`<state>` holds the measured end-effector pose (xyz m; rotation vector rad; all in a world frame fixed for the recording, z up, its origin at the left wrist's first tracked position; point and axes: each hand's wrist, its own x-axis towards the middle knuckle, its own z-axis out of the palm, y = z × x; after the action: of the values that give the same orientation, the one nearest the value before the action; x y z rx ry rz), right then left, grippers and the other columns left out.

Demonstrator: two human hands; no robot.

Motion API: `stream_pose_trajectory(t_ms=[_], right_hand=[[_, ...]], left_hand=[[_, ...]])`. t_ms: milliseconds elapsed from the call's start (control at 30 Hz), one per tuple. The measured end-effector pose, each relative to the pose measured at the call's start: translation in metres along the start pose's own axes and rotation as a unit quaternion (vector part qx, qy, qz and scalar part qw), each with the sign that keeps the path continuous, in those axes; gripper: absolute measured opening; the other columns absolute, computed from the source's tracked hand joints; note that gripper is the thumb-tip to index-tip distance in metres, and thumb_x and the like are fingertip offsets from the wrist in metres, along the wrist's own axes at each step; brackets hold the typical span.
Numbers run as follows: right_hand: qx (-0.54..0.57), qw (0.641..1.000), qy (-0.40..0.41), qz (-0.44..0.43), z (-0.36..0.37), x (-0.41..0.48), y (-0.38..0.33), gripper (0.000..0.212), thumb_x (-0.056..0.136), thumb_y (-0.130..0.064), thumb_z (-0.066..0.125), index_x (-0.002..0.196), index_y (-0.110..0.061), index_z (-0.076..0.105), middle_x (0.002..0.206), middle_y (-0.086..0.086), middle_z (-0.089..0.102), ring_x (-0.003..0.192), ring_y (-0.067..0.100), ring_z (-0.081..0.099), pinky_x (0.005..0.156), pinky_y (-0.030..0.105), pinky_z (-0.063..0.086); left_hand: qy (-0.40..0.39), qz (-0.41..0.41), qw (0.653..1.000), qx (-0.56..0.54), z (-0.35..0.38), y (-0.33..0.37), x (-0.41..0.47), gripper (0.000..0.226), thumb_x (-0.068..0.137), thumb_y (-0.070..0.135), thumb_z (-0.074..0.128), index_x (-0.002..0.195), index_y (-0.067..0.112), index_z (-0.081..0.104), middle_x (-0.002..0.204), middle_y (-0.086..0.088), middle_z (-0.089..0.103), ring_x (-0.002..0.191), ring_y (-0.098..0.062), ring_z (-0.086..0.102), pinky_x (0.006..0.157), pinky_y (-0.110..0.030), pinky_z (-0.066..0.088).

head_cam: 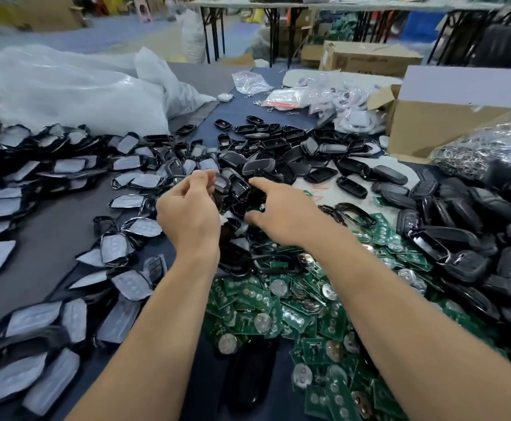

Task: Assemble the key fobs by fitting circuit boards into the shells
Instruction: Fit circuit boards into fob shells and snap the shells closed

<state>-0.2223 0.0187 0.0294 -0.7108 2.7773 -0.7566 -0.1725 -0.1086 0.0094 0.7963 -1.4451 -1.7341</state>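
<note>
Working point is just beyond the far edge of the circuit boards (278, 299), the green heap on the table (50, 238). Both hands meet there, above the loose black cases.

Left hand (187, 208): fingers (204, 177) curled in, pinching the left end of one black shell (237, 188). Shell is off the table, hollow side up toward us. Its long axis seems to run away from us, tilted slightly right. It's blurry, so low confidence on that.

Right hand (281, 208): forefinger out straight onto the shell's right rim, thumb spread wide below. We can't tell whether it grips or only touches. A green sliver (259, 208) shows between thumb and forefinger. It could be a board already in hand or just the heap behind.

Relation that matters: the shell's open side faces up and sits left of the right fingertips, practically touching. The right hand is nearer the heap, so we judge the board comes in from the right and goes down into the hollow, with its long side along the shell's axis. The left hand only needs to steady it.

Risk: the board goes in skewed across the rim.
</note>
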Motion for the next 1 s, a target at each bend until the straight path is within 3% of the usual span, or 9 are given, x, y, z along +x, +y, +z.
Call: stream_pose_trajectory(t_ms=[67,200,300,400,500,600,667,767,1000], right_hand=[[0.01,1.0,0.026,0.001,0.005,0.01,-0.002,0.071,0.097,-0.043,0.066,0.159,-0.026,0.035,0.149,0.006,0.056,0.131,0.031,0.054,0.104,0.037,0.044],[-0.036,0.999,0.019,-0.015,0.016,0.025,-0.009,0.047,0.097,-0.039,0.066,0.142,-0.027,0.059,0.142,0.005,0.063,0.128,0.032,0.057,0.106,0.039,0.047],[0.065,0.997,0.044,-0.015,0.019,0.028,-0.015,0.025,0.095,-0.029,0.067,0.118,-0.03,0.078,0.127,-0.004,0.074,0.105,0.019,0.066,0.09,0.023,0.046],[0.139,0.984,0.108,0.007,0.018,0.025,-0.012,0.029,0.095,-0.013,0.06,0.105,-0.028,0.083,0.102,-0.005,0.08,0.065,0.001,0.063,0.067,0.015,0.048],[0.207,0.963,0.174,0.018,0.01,0.01,-0.004,0.047,0.09,0.006,0.048,0.08,-0.025,0.082,0.056,-0.01,0.067,0.034,0.004,0.045,0.038,0.014,0.032],[0.267,0.94,0.204,0.055,-0.003,-0.017,0.009,0.049,0.091,0.009,0.042,0.069,-0.025,0.07,0.052,-0.01,0.06,0.042,0.002,0.058,0.038,0.017,0.031],[0.328,0.919,0.207,0.076,-0.009,-0.039,0.016,0.04,0.097,0.006,0.041,0.08,-0.024,0.062,0.06,-0.007,0.062,0.06,0.012,0.073,0.045,0.023,0.04],[0.453,0.865,0.2,0.085,-0.014,-0.069,0.027,0.023,0.098,0.005,0.049,0.099,-0.018,0.05,0.071,-0.002,0.061,0.054,0.02,0.069,0.054,0.031,0.049],[0.656,0.721,0.175,0.137,-0.011,-0.094,0.035,0.022,0.103,0.003,0.052,0.088,-0.013,0.05,0.071,0.011,0.067,0.04,0.015,0.052,0.045,0.025,0.046]], left_hand=[[0.019,-0.01,1.0,0.006,-0.002,-0.001,0.006,0.027,0.093,0.023,0.068,0.071,0.031,0.081,0.076,0.014,0.078,0.072,-0.002,0.071,0.069,-0.022,0.056],[0.05,-0.024,0.998,0.008,-0.005,-0.004,0.013,0.024,0.091,0.019,0.069,0.076,0.034,0.08,0.071,0.021,0.075,0.059,0.007,0.064,0.058,-0.013,0.049],[0.041,-0.027,0.998,0.041,-0.007,-0.006,0.016,0.029,0.091,0.009,0.065,0.093,0.034,0.081,0.083,0.022,0.077,0.071,0.012,0.068,0.054,-0.004,0.046],[0.012,-0.014,0.996,0.089,-0.009,-0.008,0.016,0.037,0.09,0.006,0.061,0.109,0.032,0.08,0.096,0.024,0.073,0.082,0.008,0.069,0.064,-0.009,0.051],[-0.009,0.034,0.991,0.127,-0.008,-0.007,0.011,0.035,0.09,0.009,0.062,0.106,0.034,0.08,0.09,0.021,0.077,0.051,0.002,0.06,0.045,-0.016,0.046],[-0.03,0.082,0.985,0.146,-0.004,-0.002,-0.001,0.033,0.09,0.011,0.062,0.103,0.034,0.082,0.075,0.031,0.073,0.041,-0.001,0.054,0.041,-0.015,0.041],[-0.088,0.115,0.979,0.143,0.0,0.001,-0.015,0.03,0.09,0.013,0.067,0.104,0.035,0.083,0.077,0.032,0.073,0.053,0.003,0.062,0.049,-0.013,0.048],[-0.264,0.163,0.937,0.159,0.004,0.002,-0.037,0.036,0.087,0.013,0.072,0.114,0.035,0.08,0.098,0.027,0.077,0.092,0.011,0.071,0.081,-0.012,0.056],[-0.482,0.088,0.87,0.052,0.005,0.005,-0.051,0.049,0.079,0.007,0.08,0.12,0.034,0.078,0.113,-0.002,0.08,0.106,-0.034,0.072,0.094,-0.046,0.058]])
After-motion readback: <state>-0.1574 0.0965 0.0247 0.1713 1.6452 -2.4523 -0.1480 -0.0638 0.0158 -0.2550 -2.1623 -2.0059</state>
